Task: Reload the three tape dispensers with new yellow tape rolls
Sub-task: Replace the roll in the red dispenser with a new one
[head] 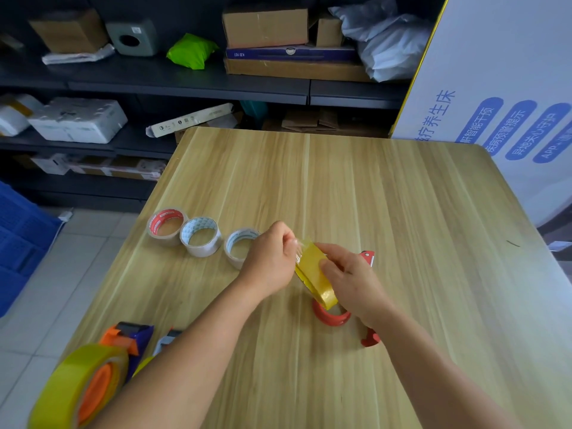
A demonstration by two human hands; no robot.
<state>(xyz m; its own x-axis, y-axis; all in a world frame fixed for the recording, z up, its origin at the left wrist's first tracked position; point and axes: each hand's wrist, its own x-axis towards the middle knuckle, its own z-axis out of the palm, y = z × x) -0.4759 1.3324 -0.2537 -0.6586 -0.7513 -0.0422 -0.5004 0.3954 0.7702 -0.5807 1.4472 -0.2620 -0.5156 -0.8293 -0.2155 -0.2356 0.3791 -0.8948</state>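
Pinching the loose end of a yellow tape roll (314,275), the left hand (272,258) pulls upward and away, apparently to free a starting strip for threading. Right hand (349,281) clasps the roll from its far side, steadying it tilted just above the red tape dispenser (332,315) lying on the wooden table (402,212). Beyond the left hand sit three used tape cores (201,235). Nearer the body, under the left forearm, an orange dispenser (93,385) already carries yellow tape.

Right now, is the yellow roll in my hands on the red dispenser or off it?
Off: the yellow roll is held above the red dispenser.
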